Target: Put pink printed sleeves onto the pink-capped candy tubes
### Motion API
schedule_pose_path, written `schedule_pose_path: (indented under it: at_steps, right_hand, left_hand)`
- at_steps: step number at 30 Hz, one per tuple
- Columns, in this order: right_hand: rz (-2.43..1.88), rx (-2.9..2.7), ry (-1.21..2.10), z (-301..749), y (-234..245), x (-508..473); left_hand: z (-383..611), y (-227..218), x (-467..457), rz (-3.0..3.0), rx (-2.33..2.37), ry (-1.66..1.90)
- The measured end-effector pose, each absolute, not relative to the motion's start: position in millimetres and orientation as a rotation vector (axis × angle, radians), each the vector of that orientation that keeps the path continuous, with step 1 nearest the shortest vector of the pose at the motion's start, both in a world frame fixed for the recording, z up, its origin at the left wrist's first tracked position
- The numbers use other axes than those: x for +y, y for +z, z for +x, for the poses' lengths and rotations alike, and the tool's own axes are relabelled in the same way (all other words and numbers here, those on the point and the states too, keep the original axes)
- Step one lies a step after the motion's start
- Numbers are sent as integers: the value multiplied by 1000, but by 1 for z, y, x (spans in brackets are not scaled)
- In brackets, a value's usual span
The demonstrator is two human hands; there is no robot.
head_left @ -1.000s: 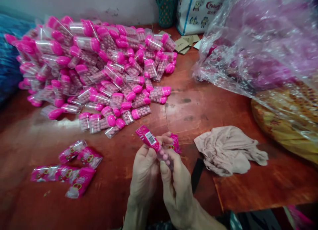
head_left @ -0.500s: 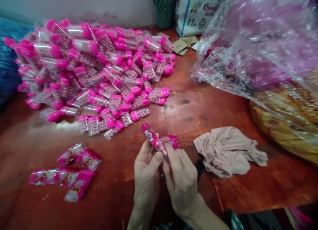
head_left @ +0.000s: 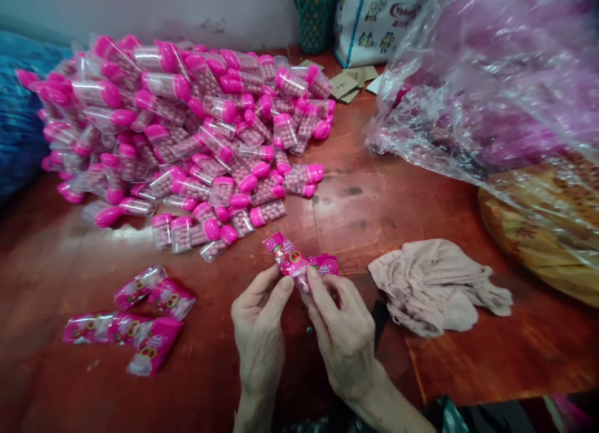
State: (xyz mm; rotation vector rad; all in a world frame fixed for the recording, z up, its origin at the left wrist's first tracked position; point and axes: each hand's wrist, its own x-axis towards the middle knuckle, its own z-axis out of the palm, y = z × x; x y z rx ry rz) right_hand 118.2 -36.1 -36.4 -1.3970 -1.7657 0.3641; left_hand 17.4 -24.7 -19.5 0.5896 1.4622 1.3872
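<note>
Between my hands is a small candy bottle in a pink printed wrapper (head_left: 291,258), its printed face with a yellow-green ring turned up and its far end pointing up and left. My left hand (head_left: 260,325) pinches its left edge with thumb and fingertips. At the near end, the thumb and fingers of my right hand (head_left: 347,334) are closed on it. Just behind my right fingers shows another pink printed wrapper (head_left: 327,264), partly hidden. To the left lie several wrapped candy bottles (head_left: 131,327) with the same pink print.
A large heap of clear bottles with pink caps and pink balls (head_left: 187,133) covers the back left. On the right lie a crumpled beige cloth (head_left: 435,286) and a big clear plastic bag (head_left: 468,102). Cardboard pieces (head_left: 349,83) sit near a white printed bag (head_left: 369,21).
The wrapped bottle has been turned, so its broad printed face shows instead of the barcode edge. My left hand has shifted left, its thumb moving off the near end. The view has shifted slightly.
</note>
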Motion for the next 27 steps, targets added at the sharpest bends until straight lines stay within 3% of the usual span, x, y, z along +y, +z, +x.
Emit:
schedule_pose_path:
  at_steps: [9, 13, 17, 20, 24, 27]
  right_hand:
    - [-1258, -1645, 627, 114, -43, -38]
    - [-1327, -1438, 943, 113, -35, -37]
    - [-1317, -1003, 1507, 115, -28, -34]
    - [-1129, -719, 1761, 116, -26, -31]
    - [-1018, -567, 1819, 115, -24, -30]
    - [-1090, -634, 1786, 117, -19, -31]
  left_hand:
    - [13, -21, -19, 529, 1420, 1435]
    - [12, -19, -14, 393, 1364, 1396]
    - [15, -19, -17, 404, 1361, 1358]
    - [19, -21, -25, 610, 1535, 1295]
    - [19, -24, -33, 1078, 1835, 1343]
    - [11, -24, -30, 1694, 1746, 1425]
